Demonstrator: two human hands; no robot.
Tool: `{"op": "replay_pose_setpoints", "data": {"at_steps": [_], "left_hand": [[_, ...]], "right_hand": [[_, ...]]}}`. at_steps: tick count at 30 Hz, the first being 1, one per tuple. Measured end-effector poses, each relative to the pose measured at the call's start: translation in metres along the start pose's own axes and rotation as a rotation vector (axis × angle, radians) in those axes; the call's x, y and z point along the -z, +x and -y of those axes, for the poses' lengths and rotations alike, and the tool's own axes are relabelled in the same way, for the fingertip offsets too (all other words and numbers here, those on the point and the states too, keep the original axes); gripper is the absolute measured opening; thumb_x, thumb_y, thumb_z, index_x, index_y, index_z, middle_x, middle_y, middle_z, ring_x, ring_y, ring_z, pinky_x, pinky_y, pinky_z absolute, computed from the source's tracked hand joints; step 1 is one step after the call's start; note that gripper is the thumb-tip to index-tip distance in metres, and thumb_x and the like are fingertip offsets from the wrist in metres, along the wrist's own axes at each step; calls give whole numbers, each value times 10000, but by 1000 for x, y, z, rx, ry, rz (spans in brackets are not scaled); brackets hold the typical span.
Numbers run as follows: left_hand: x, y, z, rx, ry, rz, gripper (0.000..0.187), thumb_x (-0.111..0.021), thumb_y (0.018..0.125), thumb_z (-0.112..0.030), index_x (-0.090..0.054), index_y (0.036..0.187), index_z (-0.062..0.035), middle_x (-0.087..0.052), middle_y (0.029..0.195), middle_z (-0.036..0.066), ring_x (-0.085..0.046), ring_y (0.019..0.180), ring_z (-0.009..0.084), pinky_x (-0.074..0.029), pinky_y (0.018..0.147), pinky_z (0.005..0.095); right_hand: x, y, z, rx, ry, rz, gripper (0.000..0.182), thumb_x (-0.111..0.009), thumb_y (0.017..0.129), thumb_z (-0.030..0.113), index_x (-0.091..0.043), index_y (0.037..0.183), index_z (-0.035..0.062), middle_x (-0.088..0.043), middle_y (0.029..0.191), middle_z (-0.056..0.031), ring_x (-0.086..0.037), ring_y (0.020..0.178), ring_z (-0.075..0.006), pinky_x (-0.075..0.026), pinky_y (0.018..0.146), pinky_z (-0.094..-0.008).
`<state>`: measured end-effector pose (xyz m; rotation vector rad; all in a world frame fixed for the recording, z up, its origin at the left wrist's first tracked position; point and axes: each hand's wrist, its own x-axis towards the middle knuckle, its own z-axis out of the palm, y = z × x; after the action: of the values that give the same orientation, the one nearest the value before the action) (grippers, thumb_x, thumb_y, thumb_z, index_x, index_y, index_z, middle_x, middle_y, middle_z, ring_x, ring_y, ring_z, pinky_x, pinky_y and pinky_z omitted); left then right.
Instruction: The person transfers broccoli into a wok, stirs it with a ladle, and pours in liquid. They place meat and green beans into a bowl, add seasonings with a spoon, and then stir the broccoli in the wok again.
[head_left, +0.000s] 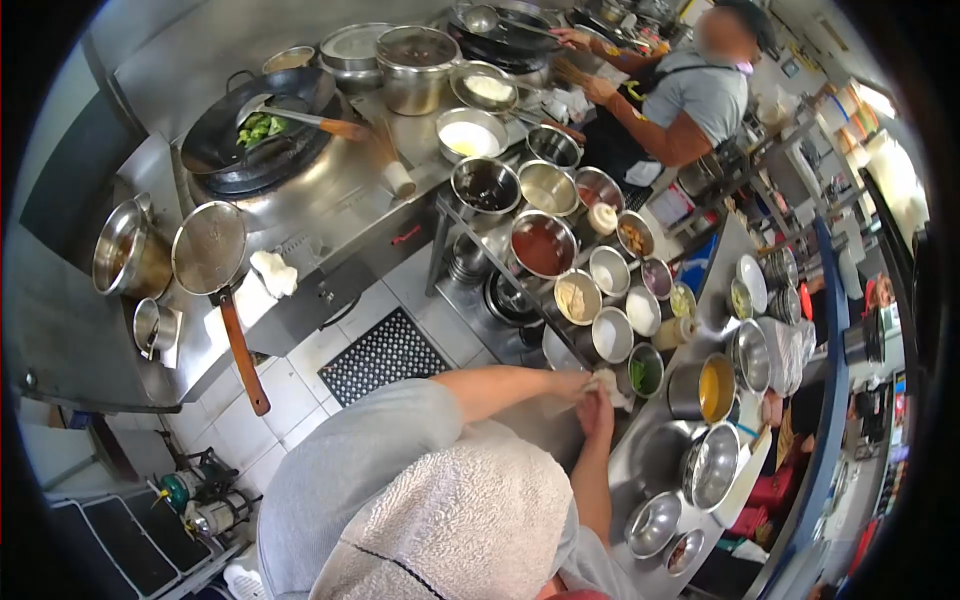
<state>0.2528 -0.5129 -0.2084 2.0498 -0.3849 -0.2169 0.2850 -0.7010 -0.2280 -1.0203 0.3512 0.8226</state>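
My left hand and my right hand are close together at the edge of the steel counter. Between them is a crumpled whitish cloth, with the fingers of both hands closed round it. Just beyond the cloth stands a steel pot with green leaves. Near it are a pot of white powder and a pan of yellow liquid.
At the upper left, a wok holds green vegetables and a ladle. A wooden-handled strainer juts over the stove edge. A black perforated mat lies on the tiles. A co-worker stands at the far stove.
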Motion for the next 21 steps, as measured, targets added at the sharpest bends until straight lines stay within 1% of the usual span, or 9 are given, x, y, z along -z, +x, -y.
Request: {"op": "replay_pose_setpoints", "data": {"at_steps": [3, 9, 10, 11, 12, 13, 14, 16, 21], "left_hand": [[-3, 5, -26, 182, -64, 1, 322, -553, 838, -292, -626, 994, -21, -651, 930, 216, -622, 901, 382, -481, 775, 456], [12, 0, -16, 59, 135, -74, 316, -614, 820, -337, -658, 923, -41, -658, 884, 190, -638, 852, 359, -498, 723, 428], [31, -6, -44, 183, 140, 65, 360, -638, 816, -277, -606, 1073, -27, -654, 993, 192, -638, 910, 349, -503, 775, 407], [24, -6, -10, -10, 5, 76, 412, -655, 781, -187, -553, 1139, -12, -620, 1097, 199, -607, 1002, 338, -483, 825, 404], [25, -8, 8, -61, 270, 163, 560, -680, 765, -174, -472, 1253, 6, -533, 1245, 220, -536, 1128, 356, -440, 934, 394], [24, -16, 30, -27, 133, 208, 680, -714, 739, -216, -425, 1304, 29, -491, 1284, 253, -505, 1162, 384, -406, 986, 412], [26, -20, 68, -93, 315, 293, 748, -735, 732, -291, -407, 1308, 54, -480, 1311, 242, -488, 1205, 346, -394, 1009, 391], [37, -61, 107, 182, 474, 408, 721, -750, 706, -313, -467, 1264, 46, -564, 1179, 279, -543, 1115, 388, -438, 941, 425], [79, -181, 199, 462, 559, 837, 561, -654, 774, -342, -528, 1200, 2, -599, 1102, 269, -589, 1051, 355, -466, 897, 419]], "right_hand": [[-7, 4, 0, 183, -368, -220, 273, -578, 879, 160, -534, 1120, 40, -622, 887, -88, -608, 680, -183, -554, 678, -340], [-62, -87, 4, 242, -314, -222, 414, -605, 872, 122, -473, 1258, 49, -631, 1022, -116, -636, 822, -182, -535, 671, -298], [-58, -109, 2, 259, -316, -166, 438, -602, 877, 127, -464, 1285, 52, -624, 1065, -123, -639, 865, -184, -535, 690, -297], [-59, -140, 5, 298, -315, -108, 445, -602, 881, 135, -460, 1294, 49, -620, 1084, -120, -634, 882, -179, -533, 703, -296], [-58, -175, 9, 341, -324, -57, 453, -603, 886, 144, -455, 1303, 46, -616, 1104, -116, -629, 900, -174, -532, 716, -295], [-54, -209, 7, 449, -282, -112, 446, -594, 897, 166, -455, 1304, 50, -617, 1107, -111, -625, 900, -168, -529, 725, -297], [-50, -243, 9, 541, -280, -145, 441, -585, 907, 189, -454, 1306, 53, -618, 1110, -107, -622, 901, -162, -526, 733, -298], [-49, -318, 17, 722, -309, -344, 425, -573, 916, 209, -461, 1293, 48, -644, 1039, -89, -621, 865, -140, -519, 707, -292], [26, -413, 6, 885, 23, -1184, 318, -569, 886, 187, -555, 1194, 105, -660, 884, -38, -577, 699, -79, -410, 564, -204]]}}
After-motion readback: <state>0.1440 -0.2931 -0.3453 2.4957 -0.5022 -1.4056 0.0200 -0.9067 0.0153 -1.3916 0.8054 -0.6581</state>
